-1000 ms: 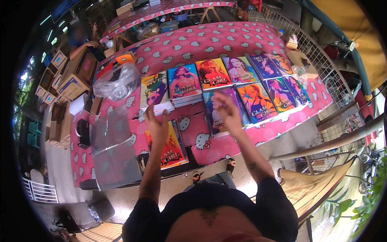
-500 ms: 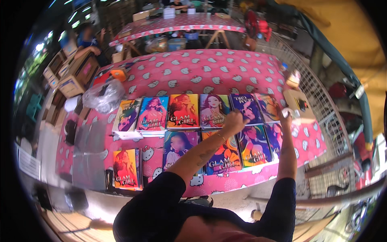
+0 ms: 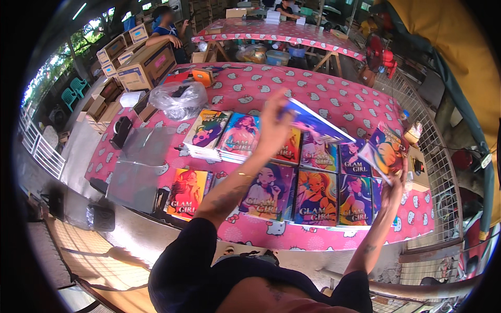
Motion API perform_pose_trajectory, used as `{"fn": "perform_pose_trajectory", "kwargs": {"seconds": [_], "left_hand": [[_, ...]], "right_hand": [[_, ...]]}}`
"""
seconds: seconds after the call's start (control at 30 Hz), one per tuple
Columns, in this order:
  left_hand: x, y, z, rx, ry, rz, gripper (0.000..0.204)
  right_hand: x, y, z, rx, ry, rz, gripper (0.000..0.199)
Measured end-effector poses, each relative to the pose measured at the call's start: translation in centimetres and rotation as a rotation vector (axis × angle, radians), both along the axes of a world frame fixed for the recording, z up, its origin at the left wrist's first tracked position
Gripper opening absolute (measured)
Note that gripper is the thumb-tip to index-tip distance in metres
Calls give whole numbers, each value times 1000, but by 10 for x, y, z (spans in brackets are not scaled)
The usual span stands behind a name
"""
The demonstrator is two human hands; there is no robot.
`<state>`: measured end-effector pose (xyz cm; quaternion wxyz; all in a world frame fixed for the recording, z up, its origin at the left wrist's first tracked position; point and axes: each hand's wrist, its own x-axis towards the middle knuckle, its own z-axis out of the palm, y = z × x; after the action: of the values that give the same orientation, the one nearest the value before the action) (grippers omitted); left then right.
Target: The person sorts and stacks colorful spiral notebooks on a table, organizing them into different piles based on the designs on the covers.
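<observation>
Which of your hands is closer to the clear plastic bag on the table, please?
Left. The left hand is raised just right of the plastic bag; the right hand is far off at the table's right end.

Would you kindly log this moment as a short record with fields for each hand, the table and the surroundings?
left hand: left hand raised above the table, holding up a purple-covered notebook
right hand: right hand holding an orange-and-purple notebook at the table's right end
table: pink patterned tablecloth with two rows of illustrated notebooks
surroundings: clear plastic bag, cardboard boxes
</observation>
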<state>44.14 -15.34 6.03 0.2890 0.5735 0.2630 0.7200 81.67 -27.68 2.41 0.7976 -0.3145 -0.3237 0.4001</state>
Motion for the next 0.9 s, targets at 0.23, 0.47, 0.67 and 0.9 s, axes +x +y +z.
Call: {"fn": "perform_pose_trajectory", "kwargs": {"seconds": [0.23,0.47,0.67,0.9], "left_hand": [[-251,-91,82,-103,-88,-13,30],[-316,-79,-73,-506,740,-3,32],[-272,-84,-180,60,1170,596,45],[15,-156,-84,275,751,-208,55]], "right_hand": [[-290,-69,-25,50,-25,478,90],[-486,-80,-173,-159,-832,494,81],[-421,-114,-148,-233,-745,513,56],[-142,-79,-90,-184,-960,-413,32]]}}
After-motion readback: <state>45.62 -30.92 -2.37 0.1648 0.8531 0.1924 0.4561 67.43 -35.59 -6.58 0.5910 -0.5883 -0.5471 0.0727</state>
